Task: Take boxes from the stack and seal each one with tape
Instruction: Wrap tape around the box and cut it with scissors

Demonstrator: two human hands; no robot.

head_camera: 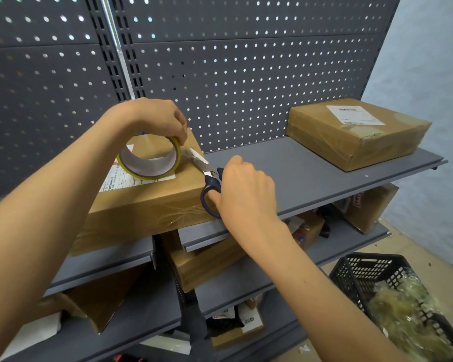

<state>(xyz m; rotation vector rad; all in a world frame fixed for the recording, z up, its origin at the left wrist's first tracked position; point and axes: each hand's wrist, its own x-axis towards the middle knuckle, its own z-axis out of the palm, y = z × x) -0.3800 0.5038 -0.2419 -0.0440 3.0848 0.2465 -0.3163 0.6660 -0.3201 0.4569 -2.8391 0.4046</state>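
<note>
At 5 o'clock, nearest the camera, a black basket (361,273) on the floor holds crumpled clear tape scraps (406,309). Above it, just right of center, the right hand (243,192) has its fingers curled through the dark handles of the scissors (209,178), whose blades point toward 10 o'clock and lie across the top right corner of the box (152,194). That box sits on the upper shelf (311,176), overhanging the shelf's front edge, with a shipping label on its top face and wrinkled clear tape on its front face. At 10 o'clock from the scissors, the left hand (152,118) grips the tape roll (149,158) from above, fingers bent over its rim, thumb and forefinger pinching near the point where the strip leaves the roll. Further off, at 2 o'clock, 1 sealed box (356,131) rests against the pegboard (246,74).

The step in hand looks like cutting the strip free. Next, I judge, the blades must close on taut tape, and the loose end be pressed flat.
</note>
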